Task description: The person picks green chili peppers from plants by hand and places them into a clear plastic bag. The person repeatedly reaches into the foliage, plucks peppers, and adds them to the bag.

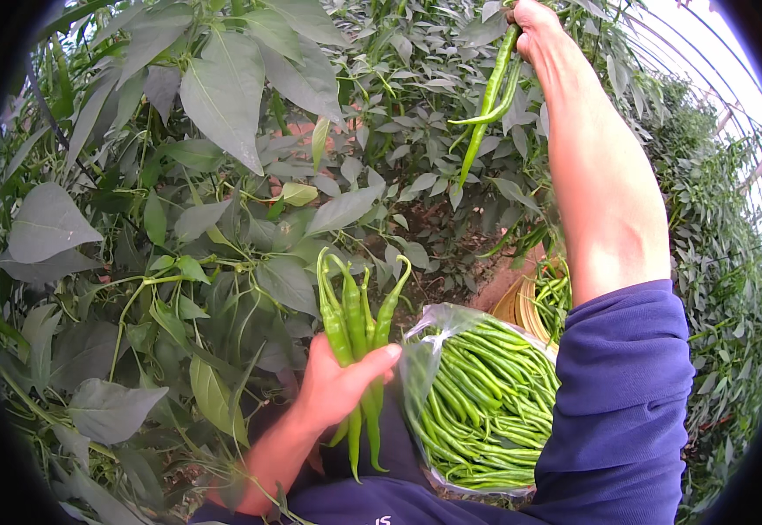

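Observation:
My left hand (348,384) is closed around a bunch of long green chili peppers (354,315), with their stem ends up and their tips hanging below the fist. At the top edge of the view, my right hand (533,26) is raised with its arm stretched out. Its fingers are partly cut off by the frame, and it grips the upper ends of a few long green chili peppers (499,75) that dangle among leaves. Whether these are still joined to the plant is hidden. Between my arms stands a clear plastic bag (418,377) packed with green chili peppers (486,407).
Pepper plants (223,92) with broad leaves crowd the left side, some over my left forearm. Behind the bag sits a yellowish basket (524,307) holding more peppers (553,289), partly hidden by my right arm. Curved greenhouse ribs (702,59) rise at upper right above another plant row (709,216).

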`<action>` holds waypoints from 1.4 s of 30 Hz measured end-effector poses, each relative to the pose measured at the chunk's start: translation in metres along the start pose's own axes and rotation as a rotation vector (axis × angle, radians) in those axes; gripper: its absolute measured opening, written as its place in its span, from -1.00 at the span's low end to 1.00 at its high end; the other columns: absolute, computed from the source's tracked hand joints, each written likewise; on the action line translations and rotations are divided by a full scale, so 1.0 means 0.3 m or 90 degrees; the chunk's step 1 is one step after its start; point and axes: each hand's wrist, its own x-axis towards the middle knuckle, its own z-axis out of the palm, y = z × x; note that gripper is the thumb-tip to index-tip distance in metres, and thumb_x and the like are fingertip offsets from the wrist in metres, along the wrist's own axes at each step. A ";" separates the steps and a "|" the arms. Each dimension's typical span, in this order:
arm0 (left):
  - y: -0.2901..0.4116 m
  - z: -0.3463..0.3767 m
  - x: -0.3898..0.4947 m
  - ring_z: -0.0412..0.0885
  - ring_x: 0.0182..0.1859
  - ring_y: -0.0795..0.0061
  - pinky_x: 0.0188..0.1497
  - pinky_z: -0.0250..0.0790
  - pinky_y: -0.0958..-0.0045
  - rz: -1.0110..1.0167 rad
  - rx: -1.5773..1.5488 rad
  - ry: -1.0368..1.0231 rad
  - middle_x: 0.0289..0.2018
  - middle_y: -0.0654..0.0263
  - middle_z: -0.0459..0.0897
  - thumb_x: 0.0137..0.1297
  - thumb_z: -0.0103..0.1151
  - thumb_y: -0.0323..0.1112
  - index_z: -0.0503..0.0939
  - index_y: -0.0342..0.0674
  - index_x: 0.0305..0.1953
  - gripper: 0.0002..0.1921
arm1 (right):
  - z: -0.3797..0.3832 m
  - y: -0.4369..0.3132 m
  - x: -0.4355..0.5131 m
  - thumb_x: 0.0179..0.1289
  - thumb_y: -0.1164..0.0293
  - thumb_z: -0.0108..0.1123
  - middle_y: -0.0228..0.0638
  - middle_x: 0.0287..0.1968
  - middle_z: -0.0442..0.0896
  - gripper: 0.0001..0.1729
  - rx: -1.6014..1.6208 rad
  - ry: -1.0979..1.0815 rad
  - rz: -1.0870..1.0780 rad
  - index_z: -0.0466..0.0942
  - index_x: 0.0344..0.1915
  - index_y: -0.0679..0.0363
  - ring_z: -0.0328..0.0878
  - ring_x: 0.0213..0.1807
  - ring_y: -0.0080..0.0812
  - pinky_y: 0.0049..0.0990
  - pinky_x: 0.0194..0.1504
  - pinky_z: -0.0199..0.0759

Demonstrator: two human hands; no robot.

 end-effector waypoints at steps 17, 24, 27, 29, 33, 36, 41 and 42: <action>0.018 0.034 -0.050 0.63 -0.39 0.60 -0.29 0.51 0.47 0.018 0.037 0.005 -0.41 0.36 0.70 0.37 0.37 -0.34 0.66 -0.31 -0.21 -0.84 | -0.074 0.033 -0.053 0.39 0.39 0.20 -0.12 -0.21 0.64 -0.74 -0.095 -0.075 -0.014 0.59 -0.10 0.39 0.60 -0.22 -0.37 -0.29 -0.23 0.53; 0.092 0.058 -0.021 0.62 -0.38 0.54 -0.31 0.51 0.44 0.064 -0.069 0.074 -0.29 0.32 0.66 0.30 0.42 -0.39 0.56 -0.31 0.05 -0.65 | -0.118 0.054 -0.543 0.58 0.03 0.13 -0.66 -0.58 0.36 -0.53 -0.269 -0.344 0.040 0.70 0.04 0.22 0.13 -0.57 -0.70 -0.56 -0.55 0.01; 0.100 0.101 0.018 0.60 -0.38 0.60 -0.29 0.49 0.48 0.086 -0.072 0.066 -0.28 0.34 0.67 0.29 0.44 -0.35 0.63 -0.33 0.02 -0.67 | -0.148 0.108 -0.764 0.59 0.06 0.13 -0.63 -0.56 0.42 -0.53 -0.272 -0.485 0.037 0.69 0.06 0.24 0.08 -0.64 -0.74 -0.61 -0.62 -0.07; 0.086 0.134 0.036 0.59 -0.38 0.61 -0.28 0.48 0.49 0.067 -0.062 0.059 -0.29 0.36 0.68 0.29 0.45 -0.35 0.67 -0.35 0.03 -0.66 | -0.155 0.143 -0.888 0.58 0.05 0.13 -0.60 -0.50 0.46 -0.53 -0.228 -0.564 0.088 0.71 0.06 0.23 0.11 -0.61 -0.74 -0.62 -0.61 -0.03; 0.025 0.183 0.024 0.58 -0.39 0.59 -0.31 0.46 0.47 0.046 -0.102 0.023 -0.31 0.38 0.68 0.27 0.46 -0.38 0.66 -0.31 -0.05 -0.72 | -0.174 0.187 -1.072 0.47 -0.04 0.26 -0.52 -0.45 0.45 -0.44 -0.145 -0.541 0.142 0.68 -0.01 0.30 0.14 -0.57 -0.70 -0.59 -0.59 -0.04; -0.003 0.167 -0.008 0.60 -0.39 0.54 -0.32 0.49 0.44 -0.010 -0.132 0.012 -0.33 0.33 0.69 0.31 0.42 -0.36 0.65 -0.28 -0.09 -0.77 | -0.269 0.163 -1.125 0.30 -0.19 0.40 -0.48 -0.51 0.43 -0.28 -0.160 -0.525 0.140 0.65 -0.15 0.37 0.12 -0.61 -0.66 -0.53 -0.60 0.00; -0.015 0.109 -0.058 0.58 -0.41 0.53 -0.30 0.50 0.42 -0.066 -0.186 0.005 -0.41 0.35 0.65 0.38 0.36 -0.29 0.66 -0.27 -0.08 -0.79 | -0.505 0.139 -1.254 0.33 -0.02 0.40 -0.27 -0.33 0.76 -0.43 -0.300 -0.576 -0.009 0.75 -0.12 0.36 0.62 -0.31 -0.50 -0.37 -0.16 0.51; -0.018 0.102 -0.067 0.58 -0.41 0.54 -0.30 0.50 0.41 -0.077 -0.204 0.000 -0.42 0.37 0.63 0.40 0.34 -0.26 0.66 -0.26 -0.07 -0.78 | -0.539 0.154 -1.292 0.33 0.00 0.41 -0.26 -0.34 0.77 -0.45 -0.308 -0.644 0.001 0.76 -0.14 0.37 0.62 -0.30 -0.50 -0.37 -0.15 0.52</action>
